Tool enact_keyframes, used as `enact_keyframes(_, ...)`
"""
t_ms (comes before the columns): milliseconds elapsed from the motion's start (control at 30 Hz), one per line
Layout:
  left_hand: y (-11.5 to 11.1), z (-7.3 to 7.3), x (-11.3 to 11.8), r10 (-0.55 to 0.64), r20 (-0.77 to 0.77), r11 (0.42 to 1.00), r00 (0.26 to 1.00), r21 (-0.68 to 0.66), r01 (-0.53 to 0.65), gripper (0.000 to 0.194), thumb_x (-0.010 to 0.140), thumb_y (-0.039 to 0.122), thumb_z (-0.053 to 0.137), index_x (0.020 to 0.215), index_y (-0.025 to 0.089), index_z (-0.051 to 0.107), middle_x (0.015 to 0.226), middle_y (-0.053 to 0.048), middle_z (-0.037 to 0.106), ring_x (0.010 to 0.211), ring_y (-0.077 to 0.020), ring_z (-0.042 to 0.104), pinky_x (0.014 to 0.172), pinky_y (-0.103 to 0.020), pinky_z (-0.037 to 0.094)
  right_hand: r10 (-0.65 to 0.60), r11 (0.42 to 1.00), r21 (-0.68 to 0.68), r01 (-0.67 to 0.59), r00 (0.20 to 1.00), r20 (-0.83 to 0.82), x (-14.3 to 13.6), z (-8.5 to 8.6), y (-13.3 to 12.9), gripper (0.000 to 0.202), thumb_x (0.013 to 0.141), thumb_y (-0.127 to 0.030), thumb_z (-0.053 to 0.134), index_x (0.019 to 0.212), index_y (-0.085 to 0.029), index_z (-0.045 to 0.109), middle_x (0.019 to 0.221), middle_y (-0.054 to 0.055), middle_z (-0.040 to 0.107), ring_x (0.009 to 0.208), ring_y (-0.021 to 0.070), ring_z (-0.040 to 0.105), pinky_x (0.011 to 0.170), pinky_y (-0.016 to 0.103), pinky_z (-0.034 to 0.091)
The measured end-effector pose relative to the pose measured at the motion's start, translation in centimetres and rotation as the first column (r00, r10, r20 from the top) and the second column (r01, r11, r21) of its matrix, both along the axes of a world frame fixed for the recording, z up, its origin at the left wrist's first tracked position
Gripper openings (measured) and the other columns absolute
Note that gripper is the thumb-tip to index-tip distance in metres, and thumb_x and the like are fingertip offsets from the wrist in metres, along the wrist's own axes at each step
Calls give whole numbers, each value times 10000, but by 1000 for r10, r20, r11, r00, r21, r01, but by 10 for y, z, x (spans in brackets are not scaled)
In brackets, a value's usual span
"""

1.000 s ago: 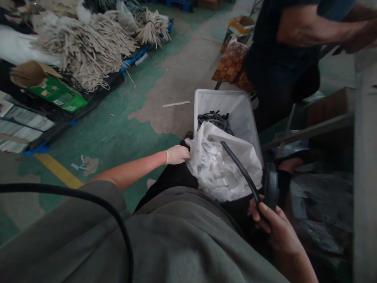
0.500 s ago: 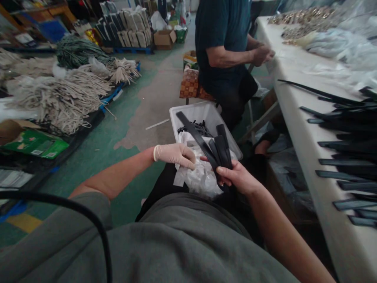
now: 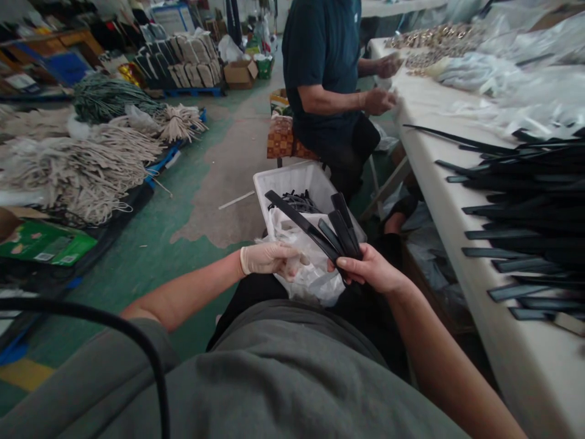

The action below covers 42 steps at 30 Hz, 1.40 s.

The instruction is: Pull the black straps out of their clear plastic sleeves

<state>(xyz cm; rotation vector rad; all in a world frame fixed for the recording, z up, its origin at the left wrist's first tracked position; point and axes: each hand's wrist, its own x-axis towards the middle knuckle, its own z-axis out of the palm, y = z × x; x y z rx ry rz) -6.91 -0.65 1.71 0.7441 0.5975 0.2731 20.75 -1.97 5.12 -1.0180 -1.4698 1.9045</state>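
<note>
In my right hand [image 3: 372, 268] is a fanned bunch of black flat straps [image 3: 315, 235], gripped near their lower ends, with the free ends pointing up and away. My left hand [image 3: 267, 258], in a pale thin glove, is just left of the straps, above my lap. Its fingers are drawn together at the crumpled clear plastic bag [image 3: 315, 281]; whether they pinch the plastic or some small piece, I cannot make out. Past the bag stands a white plastic bin [image 3: 262, 189] with small black pieces [image 3: 299, 201] inside.
To my right, a white table [image 3: 543, 372] bears many black straps [image 3: 525, 213], plastic bags and metal fittings [image 3: 434, 42]. A co-worker [image 3: 320, 67] sits ahead at the table's edge. Bundles of pale cord [image 3: 82, 164] lie on the left, near a green package [image 3: 50, 244].
The view has swung slightly right. My left hand has shifted slightly, its fingers still together; my right hand keeps the straps. The co-worker's hands have moved apart.
</note>
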Motion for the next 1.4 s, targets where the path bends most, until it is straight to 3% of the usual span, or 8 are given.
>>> enact_keyframes(133,1,-10,-6,224,-175,971,959,128,-203,574,783,574,694,1194,175,654,1032,-124,705,840,-187,675,788,-301,513,-24,1000,-8,24,1000,-3,5,2,-4,391,739,-521,758,732,-131,729,461,-37,511,346,40,331,392,214,415)
enact_keyframes(267,14,4,-7,432,-218,831,875,473,-293,556,759,565,720,1174,197,683,1200,-114,671,1075,-225,621,925,-307,457,-14,998,-69,11,999,-53,5,1,-7,410,709,-544,768,713,-139,702,650,26,659,346,20,318,404,229,453)
enact_keyframes(567,7,21,32,125,-245,846,962,533,25,294,776,387,736,942,145,740,872,-62,731,802,-173,662,777,-284,526,29,997,-68,-27,999,27,0,-3,-6,329,747,-485,765,694,-164,717,655,52,682,360,37,354,396,236,412)
enact_keyframes(833,5,30,-8,-139,-246,911,959,348,221,300,757,337,747,1000,161,755,746,-54,727,686,-171,672,684,-253,523,15,997,-70,-10,997,75,5,-6,-2,384,722,-507,769,635,-141,693,566,17,625,360,35,345,390,216,428)
enact_keyframes(1033,7,33,-24,-206,-384,796,900,469,382,164,695,249,774,846,187,789,717,-6,735,656,-136,645,633,-189,488,-5,999,-51,10,996,90,4,-7,3,378,702,-506,784,623,-148,690,559,17,626,355,41,370,354,202,360)
enact_keyframes(1200,-3,29,-16,-402,-325,831,856,263,490,129,615,277,829,705,201,777,593,-14,702,524,-177,645,502,-232,501,23,998,-64,-14,990,137,-2,-10,4,398,708,-526,772,612,-149,688,456,-10,540,360,59,375,366,215,340)
enact_keyframes(1300,6,32,-27,-348,-328,902,879,138,409,140,569,212,850,660,177,749,571,-35,689,510,-199,647,495,-262,513,-99,993,-46,110,977,187,-7,-8,4,384,687,-524,784,646,-152,698,367,-60,407,363,75,368,381,224,337)
enact_keyframes(1400,38,49,-80,139,-421,985,896,149,-83,73,741,163,715,699,104,703,581,-63,671,549,-194,648,589,-310,537,-249,966,-12,258,941,231,-5,-4,5,403,691,-518,778,819,-137,748,372,-87,356,382,85,355,403,234,352)
